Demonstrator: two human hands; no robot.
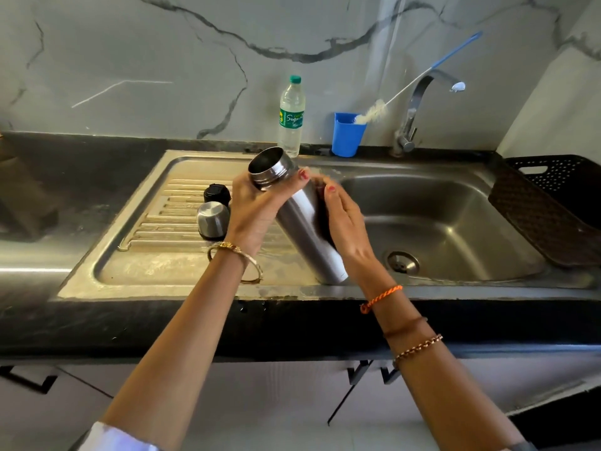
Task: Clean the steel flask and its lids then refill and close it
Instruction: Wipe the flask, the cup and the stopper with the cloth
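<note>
The open steel flask [302,219] is held tilted over the sink's edge, its mouth up and to the left. My left hand [257,209] grips it just below the threaded neck. My right hand [344,219] wraps round the body on its right side. On the draining board to the left stand the steel cup lid [213,220] and, behind it, the black inner lid [217,192].
A plastic water bottle [291,117] stands at the sink's back rim. Beside it a blue cup [347,135] holds a bottle brush [419,78]. The tap [419,105] is at the back right above the basin [455,222]. A dark basket [553,203] leans at the right.
</note>
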